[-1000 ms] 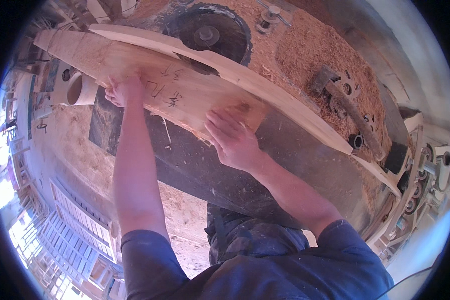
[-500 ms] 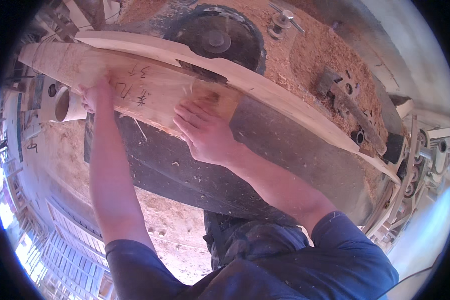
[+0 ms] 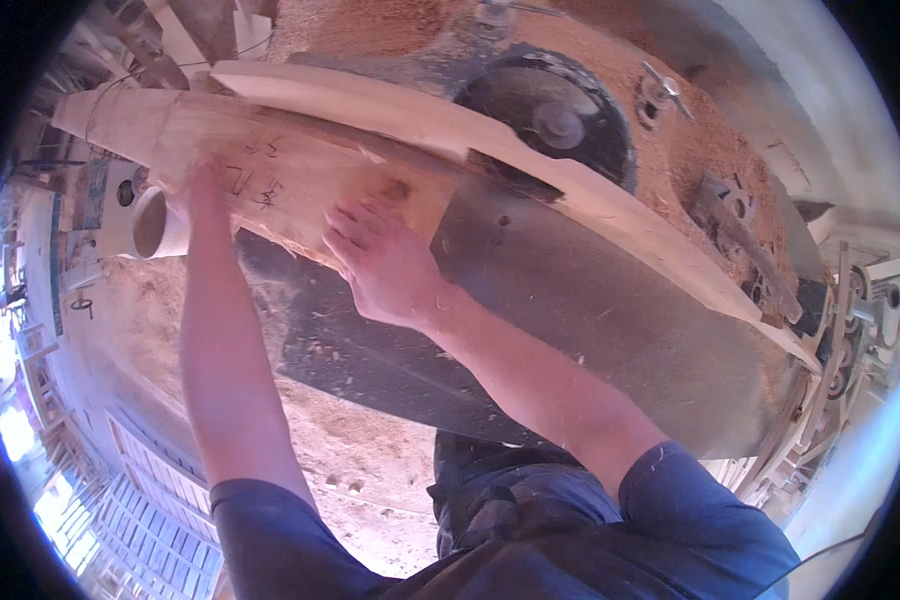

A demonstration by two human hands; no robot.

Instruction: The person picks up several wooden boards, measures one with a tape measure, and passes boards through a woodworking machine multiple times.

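Observation:
A pale wooden board [image 3: 305,175] with dark handwritten marks lies flat along a long shaped wooden fence [image 3: 635,215]. My left hand [image 3: 202,188] grips the board's near edge towards its far-left part; its fingers are blurred and partly hidden. Near the right end, my right hand [image 3: 388,262] holds the board, its fingers bent over the top face and its thumb side by the near edge. A dark notch [image 3: 515,175] opens in the fence, to the right of the board's end. Under the board is a dark, dusty machine table [image 3: 560,300].
Behind the fence sit a round black disc [image 3: 555,122], a clamp knob [image 3: 662,92] and a metal bracket [image 3: 735,225] amid sawdust. A pale pipe [image 3: 158,225] opens left of the table. Sawdust covers the floor [image 3: 355,440]. Wood pieces stand at the far left.
The board has slid left along the fence with both hands on it, and its right end is now left of the notch. The whole view has shifted, moving the machine rightward in the picture.

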